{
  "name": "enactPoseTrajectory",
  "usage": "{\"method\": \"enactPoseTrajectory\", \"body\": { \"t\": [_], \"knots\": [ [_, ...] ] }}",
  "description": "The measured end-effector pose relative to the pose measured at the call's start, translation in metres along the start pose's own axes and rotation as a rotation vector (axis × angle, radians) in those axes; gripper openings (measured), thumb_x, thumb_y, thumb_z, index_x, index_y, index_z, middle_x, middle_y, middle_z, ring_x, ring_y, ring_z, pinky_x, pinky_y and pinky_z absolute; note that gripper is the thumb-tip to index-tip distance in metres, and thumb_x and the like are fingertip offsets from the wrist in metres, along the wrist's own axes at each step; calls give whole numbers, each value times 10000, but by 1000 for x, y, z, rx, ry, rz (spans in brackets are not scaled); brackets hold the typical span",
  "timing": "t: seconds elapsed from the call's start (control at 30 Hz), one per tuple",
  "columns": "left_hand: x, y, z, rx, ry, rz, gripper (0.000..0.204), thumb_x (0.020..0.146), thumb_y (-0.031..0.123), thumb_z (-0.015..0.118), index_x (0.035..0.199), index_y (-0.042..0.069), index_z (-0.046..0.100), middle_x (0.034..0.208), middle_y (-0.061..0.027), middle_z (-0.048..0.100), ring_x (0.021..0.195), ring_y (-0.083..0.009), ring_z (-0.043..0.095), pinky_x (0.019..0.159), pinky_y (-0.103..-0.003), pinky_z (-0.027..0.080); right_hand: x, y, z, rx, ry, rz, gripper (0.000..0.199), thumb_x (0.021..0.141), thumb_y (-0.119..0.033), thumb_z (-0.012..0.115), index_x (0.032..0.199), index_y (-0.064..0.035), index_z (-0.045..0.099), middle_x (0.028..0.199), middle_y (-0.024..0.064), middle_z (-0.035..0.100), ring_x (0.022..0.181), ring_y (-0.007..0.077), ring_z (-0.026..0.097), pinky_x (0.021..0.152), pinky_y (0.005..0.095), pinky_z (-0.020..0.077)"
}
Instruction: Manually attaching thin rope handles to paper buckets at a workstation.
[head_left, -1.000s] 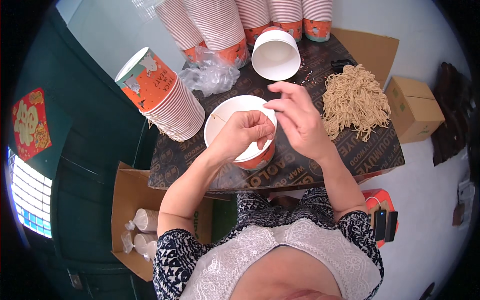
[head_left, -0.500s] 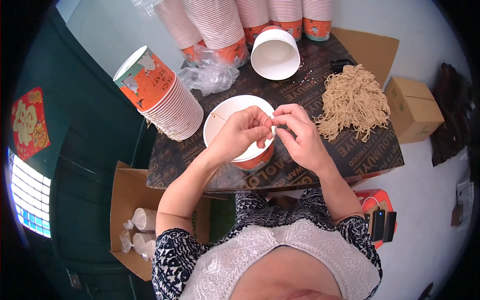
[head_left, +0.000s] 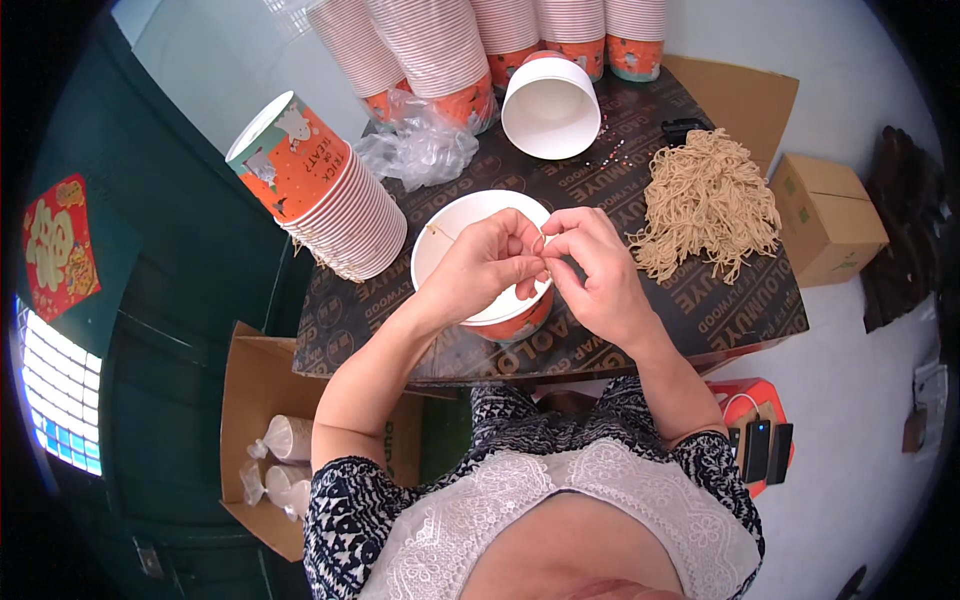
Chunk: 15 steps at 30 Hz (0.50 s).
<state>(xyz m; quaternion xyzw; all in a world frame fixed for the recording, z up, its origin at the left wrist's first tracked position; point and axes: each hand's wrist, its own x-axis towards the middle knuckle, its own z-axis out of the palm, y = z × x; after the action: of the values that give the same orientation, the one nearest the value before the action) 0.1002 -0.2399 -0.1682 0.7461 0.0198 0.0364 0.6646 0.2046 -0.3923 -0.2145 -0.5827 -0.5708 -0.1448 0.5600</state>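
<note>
A paper bucket (head_left: 519, 326), white inside and orange outside, stands upright near the table's front edge. Over its right rim my left hand (head_left: 474, 268) and my right hand (head_left: 604, 272) meet, fingertips pinched together. Between them a thin tan cord (head_left: 541, 240) makes a small loop; its ends are hidden by my fingers. Another bit of cord shows at the bucket's left inner wall. To the right lies a heap of tan cords (head_left: 708, 205). A tilted stack of nested orange buckets (head_left: 340, 205) rests at the left, with cord ends hanging from its rims.
On the dark printed table (head_left: 660, 318), a lone white-lined bucket (head_left: 551, 112) lies tipped behind my hands, beside small scattered bits (head_left: 618, 152). Crumpled clear plastic (head_left: 425, 150) and tall bucket stacks (head_left: 430, 50) stand farther back. Cardboard boxes flank the table, one open (head_left: 245, 400) at the lower left.
The bucket has shifted slightly to the right. My fingertips have moved a little at the rim, and the cord loop between them shows more plainly.
</note>
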Motion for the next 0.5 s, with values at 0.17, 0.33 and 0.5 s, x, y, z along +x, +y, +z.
{"method": "enactPoseTrajectory", "body": {
  "t": [0.17, 0.33, 0.5],
  "knots": [
    [-1, 4, -4, 68, -14, -37, 111, 925, 19, 635, 954, -1, 529, 820, -70, 638, 690, -114, 602, 618, -226, 490, -4, -1, 4, -81, 38, -37, 177, 755, 65, 656, 871, -7, 542, 1030, 136, 573, 928, 319, 566, 786, 401, 477],
    [1, 4, -1, 68, 10, -66, 105, 920, 35, 625, 930, 13, 522, 815, -70, 641, 722, -118, 599, 648, -237, 485, -7, -6, 5, -114, 80, -42, 209, 736, 71, 665, 885, -10, 542, 1037, 143, 561, 915, 320, 565, 773, 403, 476],
    [3, 0, -4, -15, -20, -70, 111, 923, 50, 634, 929, 15, 529, 828, -66, 634, 734, -122, 603, 666, -244, 491, -12, -18, 5, -154, 100, -47, 214, 726, 93, 647, 891, -6, 552, 1043, 141, 578, 906, 315, 570, 783, 399, 474]
  ]
}}
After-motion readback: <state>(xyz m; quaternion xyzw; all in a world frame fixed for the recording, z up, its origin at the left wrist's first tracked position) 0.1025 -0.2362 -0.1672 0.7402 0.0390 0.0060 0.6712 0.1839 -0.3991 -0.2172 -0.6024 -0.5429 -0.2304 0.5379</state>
